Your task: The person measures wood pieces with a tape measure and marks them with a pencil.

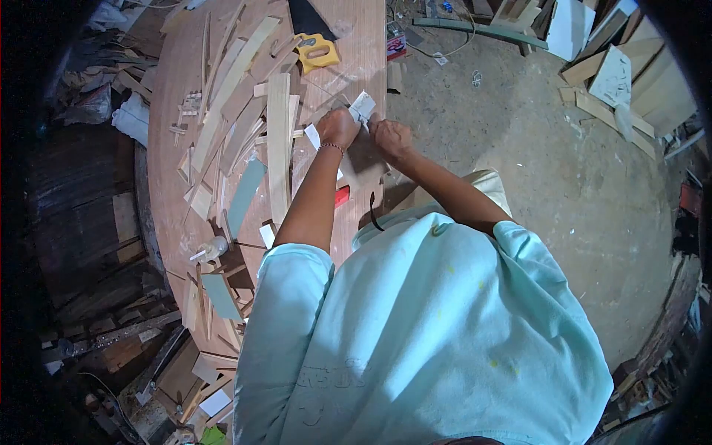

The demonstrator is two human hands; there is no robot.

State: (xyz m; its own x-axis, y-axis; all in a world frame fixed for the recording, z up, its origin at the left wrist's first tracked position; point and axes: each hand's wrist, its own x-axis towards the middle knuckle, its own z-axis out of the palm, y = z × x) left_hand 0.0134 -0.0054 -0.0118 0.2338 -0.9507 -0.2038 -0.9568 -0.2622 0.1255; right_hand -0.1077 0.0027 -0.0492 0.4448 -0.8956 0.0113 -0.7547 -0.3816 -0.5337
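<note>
Near the table's right edge, my left hand [339, 127] is closed with its fingers around the near end of a small white piece [363, 106]. The piece is flat and roughly rectangular; its material is hard to tell. Just to the right, my right hand [390, 139] is closed, fingertips pointing at the same piece. Whatever sits in its fingers is too small to make out. Another white strip [312, 136] lies by my left wrist. Beyond my hands rests a handsaw with a yellow handle [317, 53] and a dark blade.
Many wooden strips [278, 141] and offcuts cover the wooden table [167, 141] to the left. A grey-green strip [246, 196], a red object [342, 196] and a small bottle [213, 248] lie nearer me. Boards [612, 78] lean at the far right, above the concrete floor [549, 163].
</note>
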